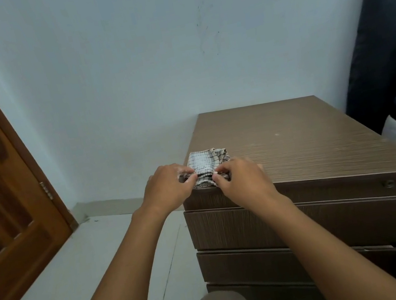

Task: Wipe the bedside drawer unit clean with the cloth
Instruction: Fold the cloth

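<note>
A small white cloth [206, 165] with a dark grid check lies bunched at the front left corner of the top of the brown wood-grain laminate drawer unit [298, 153], its near edge hanging just over the front edge. The left hand [169, 189] pinches the cloth's left side between thumb and curled fingers, and the right hand [242, 181] pinches its right side in the same way; both grips are narrow and closed on the fabric.

The task looks barely begun. The hands seem to be gathering or folding the cloth into a pad, not sweeping it. Pale specks [276, 134] show on the top toward its middle and right edge, so most of that surface appears unwiped. The three stacked drawer fronts [284, 224] below and the unit's left side also seem left to do, though whether they are dusty is too fine to tell.
</note>
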Demonstrator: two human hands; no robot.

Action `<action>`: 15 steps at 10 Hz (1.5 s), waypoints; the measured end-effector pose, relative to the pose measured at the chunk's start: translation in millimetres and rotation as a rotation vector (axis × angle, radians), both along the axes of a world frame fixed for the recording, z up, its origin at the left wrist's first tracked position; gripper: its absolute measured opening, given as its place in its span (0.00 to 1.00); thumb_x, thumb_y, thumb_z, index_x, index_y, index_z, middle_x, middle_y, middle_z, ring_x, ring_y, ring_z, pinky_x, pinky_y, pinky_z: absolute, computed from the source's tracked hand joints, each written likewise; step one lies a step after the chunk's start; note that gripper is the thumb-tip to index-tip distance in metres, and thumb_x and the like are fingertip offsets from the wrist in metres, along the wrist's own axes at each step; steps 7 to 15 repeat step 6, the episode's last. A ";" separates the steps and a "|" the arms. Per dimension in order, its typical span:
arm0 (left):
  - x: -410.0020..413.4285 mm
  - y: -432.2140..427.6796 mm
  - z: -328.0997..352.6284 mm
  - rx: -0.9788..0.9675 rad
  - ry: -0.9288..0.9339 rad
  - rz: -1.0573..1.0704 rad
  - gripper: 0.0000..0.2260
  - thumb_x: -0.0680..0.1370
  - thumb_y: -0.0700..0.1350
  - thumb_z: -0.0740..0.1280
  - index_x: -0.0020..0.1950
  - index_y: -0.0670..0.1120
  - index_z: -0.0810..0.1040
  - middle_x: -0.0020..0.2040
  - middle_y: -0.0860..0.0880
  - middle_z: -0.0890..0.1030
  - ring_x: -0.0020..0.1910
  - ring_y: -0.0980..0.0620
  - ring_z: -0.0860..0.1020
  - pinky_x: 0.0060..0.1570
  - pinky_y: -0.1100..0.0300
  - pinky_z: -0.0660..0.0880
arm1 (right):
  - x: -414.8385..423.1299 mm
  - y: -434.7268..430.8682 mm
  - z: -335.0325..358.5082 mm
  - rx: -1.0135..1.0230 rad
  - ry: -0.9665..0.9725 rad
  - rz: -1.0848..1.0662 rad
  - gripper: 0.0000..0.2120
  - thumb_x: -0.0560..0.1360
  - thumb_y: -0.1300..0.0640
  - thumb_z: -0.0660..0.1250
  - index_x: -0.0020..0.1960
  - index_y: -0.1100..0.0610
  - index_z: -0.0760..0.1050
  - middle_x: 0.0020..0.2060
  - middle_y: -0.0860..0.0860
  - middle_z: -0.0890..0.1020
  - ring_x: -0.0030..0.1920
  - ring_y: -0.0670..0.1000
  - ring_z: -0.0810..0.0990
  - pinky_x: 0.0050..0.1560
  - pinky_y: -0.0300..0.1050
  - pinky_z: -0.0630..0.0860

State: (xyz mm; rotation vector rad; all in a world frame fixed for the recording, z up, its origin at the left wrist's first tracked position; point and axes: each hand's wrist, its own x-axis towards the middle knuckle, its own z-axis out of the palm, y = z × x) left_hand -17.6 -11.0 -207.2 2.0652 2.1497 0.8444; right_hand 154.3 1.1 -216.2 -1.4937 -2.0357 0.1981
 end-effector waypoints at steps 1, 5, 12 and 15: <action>-0.6 0.7 2.0 -0.018 -0.005 -0.004 0.14 0.77 0.56 0.67 0.60 0.54 0.82 0.64 0.51 0.80 0.61 0.49 0.77 0.59 0.51 0.75 | -1.2 -2.2 2.1 0.005 -0.011 -0.007 0.15 0.77 0.44 0.63 0.60 0.48 0.79 0.53 0.47 0.82 0.57 0.51 0.76 0.57 0.52 0.69; 31.2 -20.6 52.8 0.138 -0.090 -0.154 0.16 0.78 0.57 0.64 0.63 0.55 0.78 0.63 0.54 0.80 0.60 0.52 0.76 0.59 0.54 0.73 | 47.1 -20.8 45.0 0.031 0.081 -0.046 0.18 0.78 0.40 0.60 0.64 0.45 0.74 0.64 0.48 0.76 0.60 0.50 0.77 0.62 0.56 0.73; 52.0 -27.4 74.6 0.205 -0.128 -0.209 0.18 0.79 0.58 0.62 0.66 0.55 0.75 0.67 0.53 0.76 0.66 0.52 0.73 0.65 0.50 0.71 | 64.2 -25.1 72.1 0.081 0.096 -0.078 0.21 0.78 0.42 0.59 0.68 0.47 0.71 0.67 0.49 0.73 0.63 0.52 0.75 0.62 0.53 0.72; 52.0 -27.4 74.6 0.205 -0.128 -0.209 0.18 0.79 0.58 0.62 0.66 0.55 0.75 0.67 0.53 0.76 0.66 0.52 0.73 0.65 0.50 0.71 | 64.2 -25.1 72.1 0.081 0.096 -0.078 0.21 0.78 0.42 0.59 0.68 0.47 0.71 0.67 0.49 0.73 0.63 0.52 0.75 0.62 0.53 0.72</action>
